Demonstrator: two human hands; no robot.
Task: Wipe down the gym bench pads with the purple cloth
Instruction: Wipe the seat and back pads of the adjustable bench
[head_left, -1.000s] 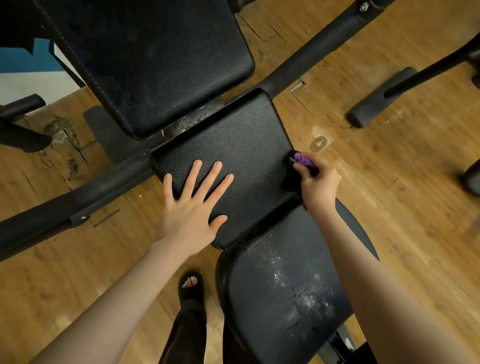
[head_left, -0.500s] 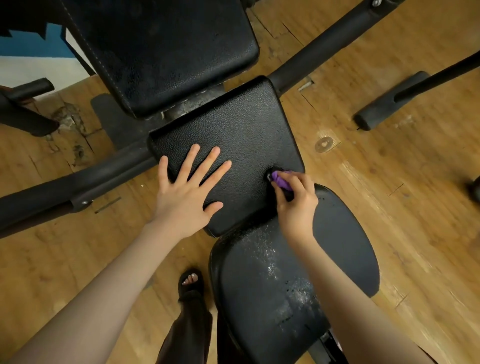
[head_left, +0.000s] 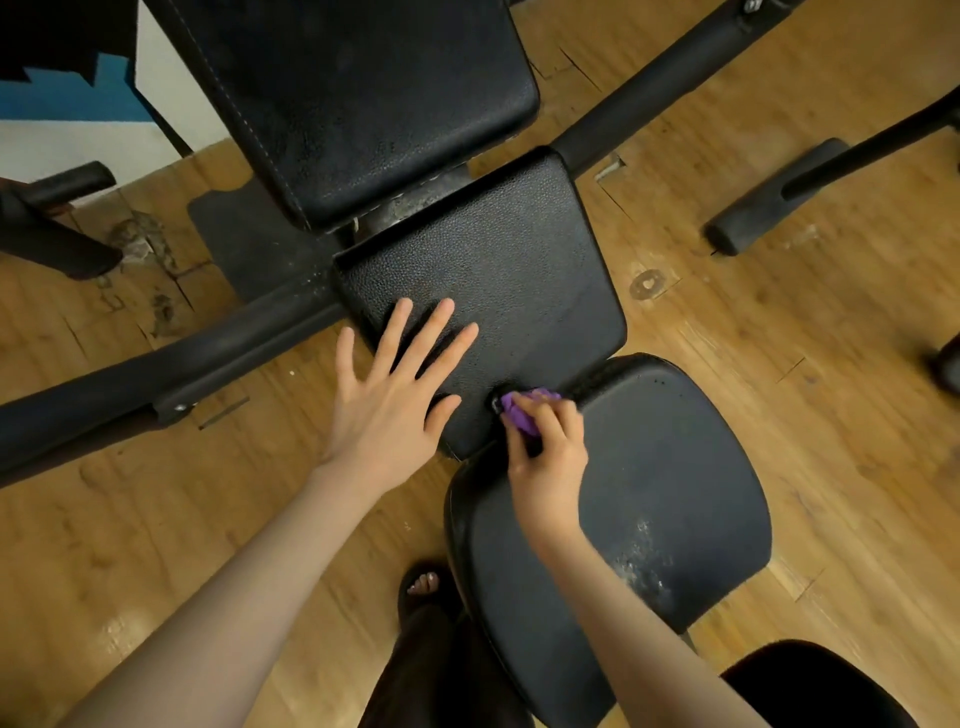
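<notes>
Three black pads were in view: a long back pad (head_left: 353, 98) at the top, a square middle pad (head_left: 498, 270) below it, and a rounded seat pad (head_left: 670, 478) nearest the person, speckled with white marks. The left hand (head_left: 389, 395) lay flat with fingers spread and straight on the middle pad's near-left part, holding nothing. The right hand (head_left: 545, 457) had its fingers curled round the one bunched purple cloth (head_left: 519, 413), pressing it on the middle pad's near edge, just where the seat pad began.
</notes>
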